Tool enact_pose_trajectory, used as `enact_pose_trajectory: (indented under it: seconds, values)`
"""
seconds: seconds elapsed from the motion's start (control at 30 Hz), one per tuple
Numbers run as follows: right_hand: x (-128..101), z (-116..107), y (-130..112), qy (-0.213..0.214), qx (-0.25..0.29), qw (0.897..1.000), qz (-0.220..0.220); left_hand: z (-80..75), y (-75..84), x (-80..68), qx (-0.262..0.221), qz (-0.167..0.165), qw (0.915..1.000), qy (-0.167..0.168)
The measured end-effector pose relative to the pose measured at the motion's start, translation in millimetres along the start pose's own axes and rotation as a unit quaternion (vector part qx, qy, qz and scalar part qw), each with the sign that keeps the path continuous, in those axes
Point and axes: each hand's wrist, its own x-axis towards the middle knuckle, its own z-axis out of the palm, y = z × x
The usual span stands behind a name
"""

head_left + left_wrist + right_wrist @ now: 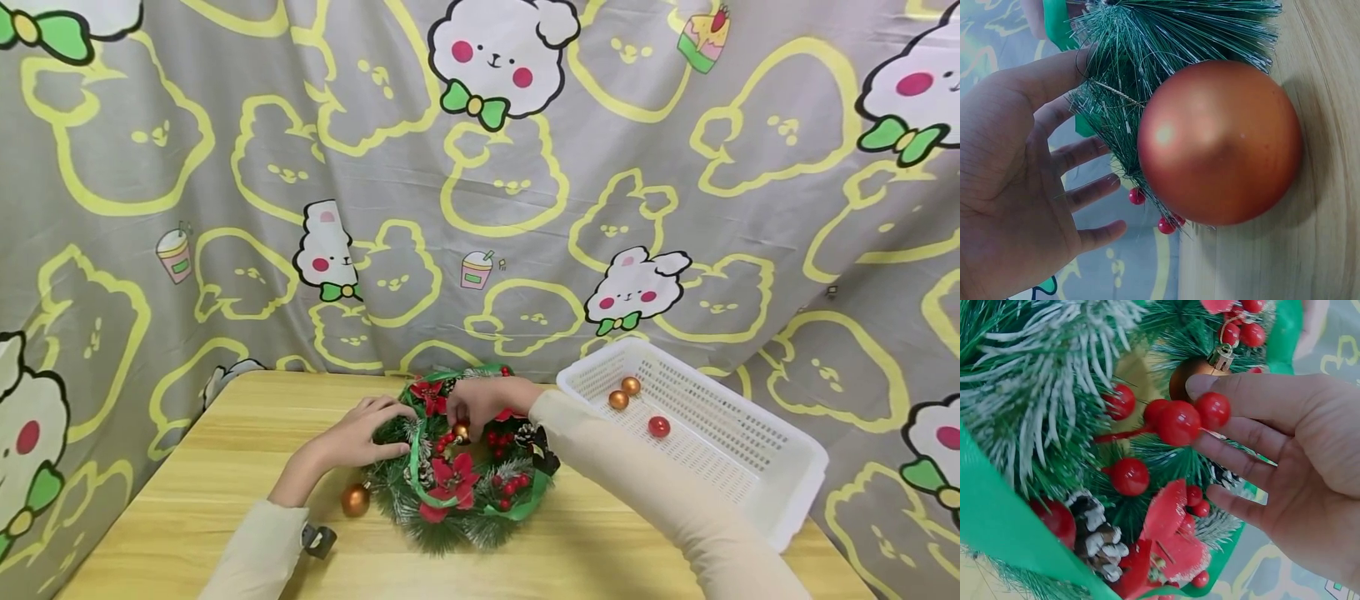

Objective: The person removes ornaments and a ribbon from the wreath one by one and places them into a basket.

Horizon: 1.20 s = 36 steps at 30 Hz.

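1. Right hand [487, 402]: reaches over the far arc of the wreath [465, 467]. Its fingertips [1204, 384] touch a small copper bauble [1192, 374] at the inner opening. The gold cap and hanging loop lie just above the fingertip. The fingers run nearly straight and close together. Whether the thumb closes a pinch on the bauble cannot be told.

2. Left hand [363, 437]: fingers [1085, 190] spread and relaxed, holding nothing. The forefinger and thumb side rest against the pine needles of the wreath's left rim, as if steadying it.

3. Wreath: lies flat on the wooden table [187, 517], near its far edge. It carries red poinsettias, berry clusters [1179, 419], frosted pinecones and a green ribbon [420, 487].

4. Large copper bauble [356, 500]: rests on the table, touching the wreath's lower-left edge, just beside the left wrist. A thin cord shows over the needles there; whether it ties the bauble on cannot be told.

5. White basket [780, 492]: stands right of the wreath and holds two copper balls [624, 392] and one red ball [658, 427].

6. Progress, as a judgement: one bauble is at the wreath's centre and not clearly fixed. Three balls remain in the basket, so most of the decorating appears undone.
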Motion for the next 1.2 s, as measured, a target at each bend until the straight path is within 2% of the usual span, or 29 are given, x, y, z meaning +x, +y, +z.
enact_pose_trajectory:
  seconds: [0.27, 0.47, 0.83, 1.2]
  values:
    - [-10, -12, 5, -0.008, 0.028, 0.999, -0.027, 0.6, -2.7, 0.2, 0.004, -0.003, 1.0, 0.001]
    - [-15, -16, 4, -0.012, 0.048, 0.998, -0.025, 0.2, -2.1, -0.4, 0.001, 0.0, 1.0, 0.0]
    - [-17, -16, -1, -0.035, 0.029, 0.999, -0.019, -1.3, -1.8, -1.2, 0.005, -0.002, 1.0, 0.003]
    - [-21, -19, -2, -0.035, 0.019, 0.999, -0.023, -0.6, -1.2, 0.2, 0.002, 0.0, 1.0, 0.003]
